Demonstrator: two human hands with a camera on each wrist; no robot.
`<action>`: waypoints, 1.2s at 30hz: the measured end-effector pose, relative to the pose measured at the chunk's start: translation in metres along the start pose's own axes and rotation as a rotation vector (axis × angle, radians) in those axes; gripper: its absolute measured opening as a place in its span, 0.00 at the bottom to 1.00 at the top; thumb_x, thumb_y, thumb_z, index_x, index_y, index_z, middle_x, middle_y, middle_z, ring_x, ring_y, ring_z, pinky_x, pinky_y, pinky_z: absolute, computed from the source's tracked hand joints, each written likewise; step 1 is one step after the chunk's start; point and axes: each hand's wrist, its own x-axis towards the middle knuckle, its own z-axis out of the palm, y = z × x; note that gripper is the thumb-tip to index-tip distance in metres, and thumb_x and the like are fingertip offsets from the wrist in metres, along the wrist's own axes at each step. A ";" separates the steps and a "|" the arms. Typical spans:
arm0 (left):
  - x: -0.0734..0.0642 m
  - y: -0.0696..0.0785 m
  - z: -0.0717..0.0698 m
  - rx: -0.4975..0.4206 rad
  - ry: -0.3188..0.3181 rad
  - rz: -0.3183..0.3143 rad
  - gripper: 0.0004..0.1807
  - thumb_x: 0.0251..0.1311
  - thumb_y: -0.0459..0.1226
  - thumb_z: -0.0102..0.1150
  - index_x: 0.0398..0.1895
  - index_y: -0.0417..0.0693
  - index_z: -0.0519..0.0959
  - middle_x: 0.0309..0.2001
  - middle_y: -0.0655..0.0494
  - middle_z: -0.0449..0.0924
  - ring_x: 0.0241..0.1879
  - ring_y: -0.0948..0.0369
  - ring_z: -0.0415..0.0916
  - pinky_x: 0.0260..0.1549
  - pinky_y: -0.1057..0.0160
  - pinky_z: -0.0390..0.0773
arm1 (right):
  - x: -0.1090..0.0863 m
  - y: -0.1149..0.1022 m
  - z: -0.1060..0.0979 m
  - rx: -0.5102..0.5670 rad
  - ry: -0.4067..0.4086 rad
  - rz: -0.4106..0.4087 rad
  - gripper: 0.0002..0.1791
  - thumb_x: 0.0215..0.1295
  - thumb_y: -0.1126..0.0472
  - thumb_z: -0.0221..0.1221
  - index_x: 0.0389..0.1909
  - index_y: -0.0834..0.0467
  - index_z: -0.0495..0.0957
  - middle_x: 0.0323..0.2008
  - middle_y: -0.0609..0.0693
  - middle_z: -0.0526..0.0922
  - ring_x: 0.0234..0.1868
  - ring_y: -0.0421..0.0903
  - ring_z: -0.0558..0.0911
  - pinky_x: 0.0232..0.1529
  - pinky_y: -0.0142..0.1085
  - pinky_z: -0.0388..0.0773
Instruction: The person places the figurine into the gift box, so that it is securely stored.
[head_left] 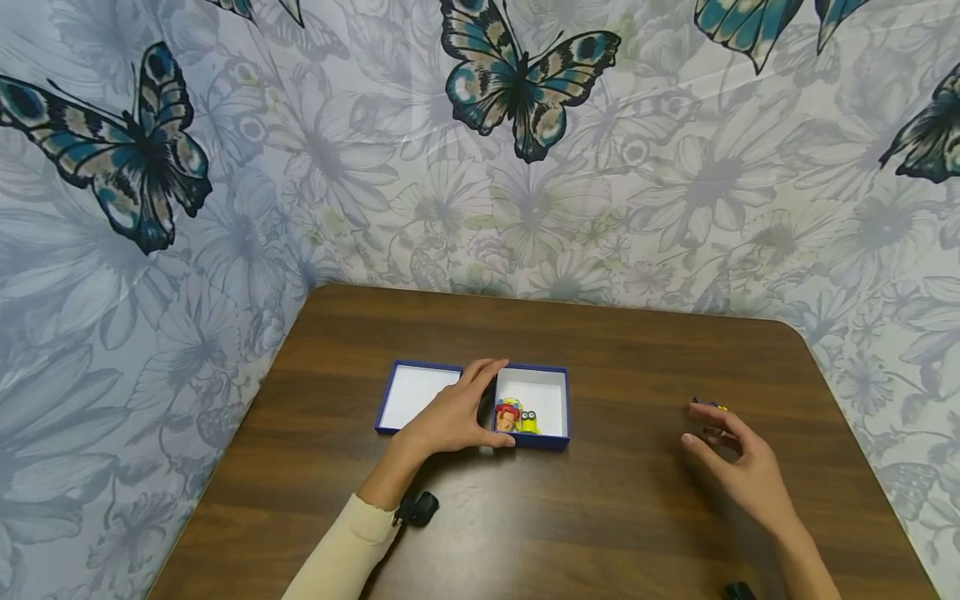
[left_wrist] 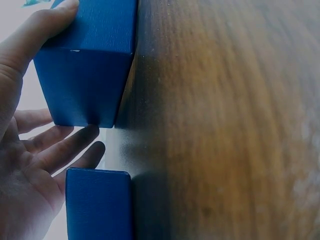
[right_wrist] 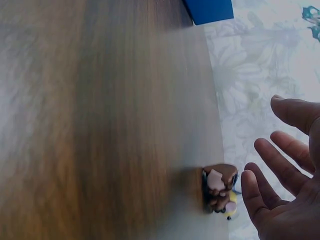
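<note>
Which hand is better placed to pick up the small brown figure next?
Probably the right. The right hand is empty, open and close to the brown figure. The left hand is farther off across the table, gripping the blue box.

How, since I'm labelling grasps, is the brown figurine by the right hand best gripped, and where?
Probably pinch the brown figurine by its upper part, coming from above and the near side: it sits low on the table, its body looks rounded, and something yellow shows close behind.
</note>
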 end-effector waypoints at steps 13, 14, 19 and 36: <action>0.000 0.000 0.000 -0.003 -0.003 -0.006 0.69 0.47 0.65 0.82 0.89 0.62 0.51 0.84 0.55 0.56 0.62 0.44 0.81 0.65 0.40 0.80 | -0.011 0.013 -0.019 -0.094 0.059 0.199 0.34 0.69 0.58 0.73 0.73 0.61 0.74 0.67 0.44 0.81 0.57 0.25 0.75 0.47 0.15 0.73; 0.000 0.000 0.001 -0.002 -0.002 -0.006 0.69 0.48 0.65 0.82 0.89 0.62 0.51 0.84 0.55 0.56 0.63 0.44 0.81 0.65 0.40 0.80 | -0.011 0.014 -0.021 -0.111 0.038 0.229 0.36 0.70 0.56 0.73 0.74 0.61 0.73 0.69 0.51 0.80 0.60 0.30 0.76 0.45 0.15 0.73; 0.000 0.000 0.001 0.000 0.004 -0.001 0.68 0.48 0.65 0.82 0.88 0.61 0.52 0.83 0.55 0.56 0.63 0.44 0.81 0.66 0.40 0.80 | -0.009 0.022 -0.026 -0.146 -0.147 0.391 0.48 0.73 0.44 0.69 0.79 0.69 0.61 0.73 0.72 0.71 0.68 0.65 0.74 0.48 0.21 0.75; 0.000 0.001 0.000 -0.002 0.003 0.005 0.68 0.48 0.63 0.83 0.89 0.62 0.51 0.83 0.55 0.56 0.61 0.46 0.82 0.66 0.40 0.80 | 0.003 0.022 -0.020 -0.235 -0.138 0.410 0.40 0.71 0.45 0.70 0.67 0.74 0.70 0.61 0.76 0.77 0.62 0.71 0.76 0.66 0.67 0.63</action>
